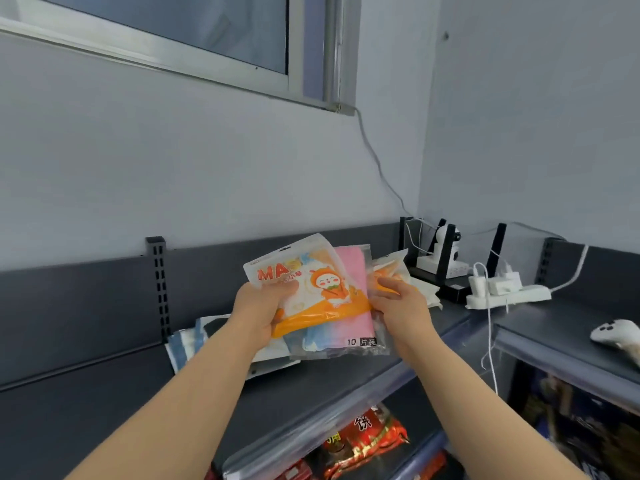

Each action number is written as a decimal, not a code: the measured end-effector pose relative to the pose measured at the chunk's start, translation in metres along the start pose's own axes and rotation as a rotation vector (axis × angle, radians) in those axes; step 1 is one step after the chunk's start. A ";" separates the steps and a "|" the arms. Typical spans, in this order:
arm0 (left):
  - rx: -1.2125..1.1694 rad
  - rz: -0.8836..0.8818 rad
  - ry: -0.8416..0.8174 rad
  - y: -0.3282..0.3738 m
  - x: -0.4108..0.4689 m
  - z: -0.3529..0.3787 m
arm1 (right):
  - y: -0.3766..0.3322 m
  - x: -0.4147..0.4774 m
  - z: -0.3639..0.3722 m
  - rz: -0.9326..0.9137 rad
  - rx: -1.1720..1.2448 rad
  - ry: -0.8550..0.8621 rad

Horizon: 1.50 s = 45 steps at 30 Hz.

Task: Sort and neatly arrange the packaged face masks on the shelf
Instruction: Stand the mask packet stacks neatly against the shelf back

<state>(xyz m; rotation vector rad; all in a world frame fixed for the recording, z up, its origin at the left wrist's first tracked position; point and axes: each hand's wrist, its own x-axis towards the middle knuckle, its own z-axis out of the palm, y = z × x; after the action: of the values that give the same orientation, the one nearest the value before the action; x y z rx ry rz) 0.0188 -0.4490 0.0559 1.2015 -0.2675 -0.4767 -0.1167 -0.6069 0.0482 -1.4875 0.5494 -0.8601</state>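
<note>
Left hand: the left hand (263, 315) is gripping the lower left corner of an orange-and-white plastic mask pack (304, 282) printed "MASK" with a cartoon figure, thumb lying across its front and fingers curled behind it.
Right hand: the right hand (403, 308) is pinching the right side of the same bundle, its thumb pressing on a second orange mask pack (388, 271). The other fingers are curling underneath, mostly hidden.
Bundle: the two hands are holding a fanned bundle in the air above the middle of the dark grey metal shelf (329, 389). A pink-to-blue plastic mask pack (353, 317) is sitting just behind the front pack.
Packs lying down: blue-and-white mask packs (187, 341) are lying flat on the shelf below the left hand, near the back panel. A flat white pack (427, 289) is lying beyond the right hand.
Back right corner: a white security camera (446, 242) is standing there, with a white power strip (509, 294) just beside it.
Neighbouring shelf: a white game controller (616, 336) is resting on it at the far right.
Lower level: red snack bags (367, 441) are showing under the shelf's front edge.
</note>
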 end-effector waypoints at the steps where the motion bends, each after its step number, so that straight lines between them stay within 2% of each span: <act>1: 0.009 0.015 0.010 0.002 0.009 0.003 | 0.000 0.011 0.000 -0.002 0.016 0.017; 7: 0.023 0.101 0.067 0.020 0.067 0.004 | 0.007 0.087 0.001 -0.011 -0.083 0.074; 13: 0.038 0.149 0.097 0.043 0.103 0.002 | 0.013 0.157 0.018 -0.025 -0.318 0.083; 17: 0.120 0.157 0.094 0.041 0.117 -0.001 | 0.022 0.181 0.035 -0.040 -0.441 -0.008; 22: 0.143 0.150 0.160 0.025 0.123 -0.003 | 0.032 0.200 0.042 -0.192 -0.631 -0.137; 25: 0.097 0.152 0.201 0.020 0.125 0.011 | 0.030 0.216 0.025 -0.259 -0.582 -0.114; 29: 0.020 0.144 0.219 0.015 0.136 0.056 | 0.024 0.240 -0.012 -0.184 -0.372 -0.077; 37: -0.002 -0.006 0.223 -0.024 0.197 0.166 | 0.027 0.292 -0.071 -0.144 -0.265 -0.111; 40: 0.150 -0.080 0.212 -0.042 0.216 0.200 | 0.028 0.306 -0.082 -0.174 -0.265 -0.131; 43: 0.487 -0.085 0.268 -0.054 0.226 0.217 | 0.030 0.315 -0.090 -0.199 -0.300 -0.169; 45: 0.657 -0.062 0.227 -0.056 0.224 0.220 | 0.033 0.319 -0.094 -0.215 -0.333 -0.205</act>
<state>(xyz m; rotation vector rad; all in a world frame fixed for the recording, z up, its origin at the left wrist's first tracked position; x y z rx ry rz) 0.1046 -0.7561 0.0682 1.8949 -0.1953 -0.3045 0.0088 -0.9160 0.0715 -1.9418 0.3958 -0.7939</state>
